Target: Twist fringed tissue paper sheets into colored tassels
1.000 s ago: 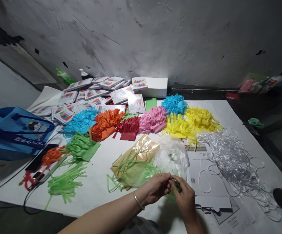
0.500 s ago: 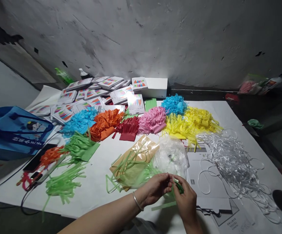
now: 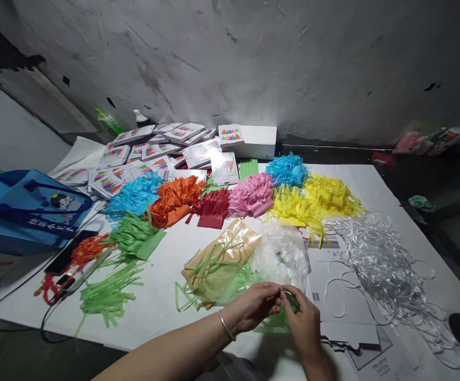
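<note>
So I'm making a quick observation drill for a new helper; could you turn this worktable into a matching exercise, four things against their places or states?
Things:
1. Right hand
2. Blue bag
3. Pink fringed bundle
4. Silvery string

Places or states:
A. Between the dark red bundle and the yellow bundles, as the picture shows them
B. Loosely tangled, toward the right of the picture
C. Curled around green strips
D. At the left edge of the picture

Right pairs: 1-C, 2-D, 3-A, 4-B
</note>
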